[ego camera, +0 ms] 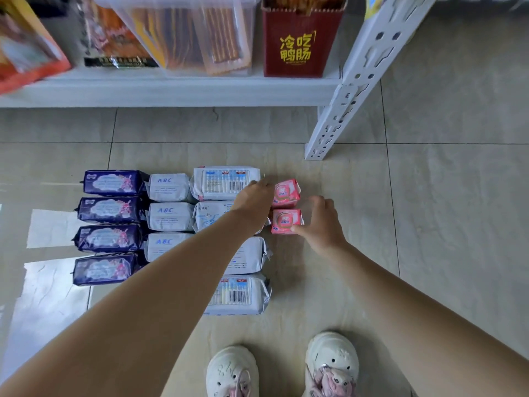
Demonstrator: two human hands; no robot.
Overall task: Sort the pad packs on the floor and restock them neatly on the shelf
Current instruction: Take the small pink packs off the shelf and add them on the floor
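Pad packs lie in sorted columns on the tiled floor: several dark purple packs (110, 210) at the left, three white ABC packs (169, 216) beside them, then several larger white packs (226, 183). Two small pink packs (286, 193) sit at the right, one behind the other. My left hand (253, 204) reaches over the large white packs, fingertips at the left edge of the far pink pack. My right hand (322, 224) rests against the right side of the near pink pack (286, 222), thumb at its front corner, fingers curled. Neither hand has lifted anything.
A white shelf (171, 90) runs across the top with snack boxes, a clear bin and a red carton (297, 41). Its white perforated upright (337, 116) stands on the floor right of the packs. My two white shoes (286, 371) are at the bottom.
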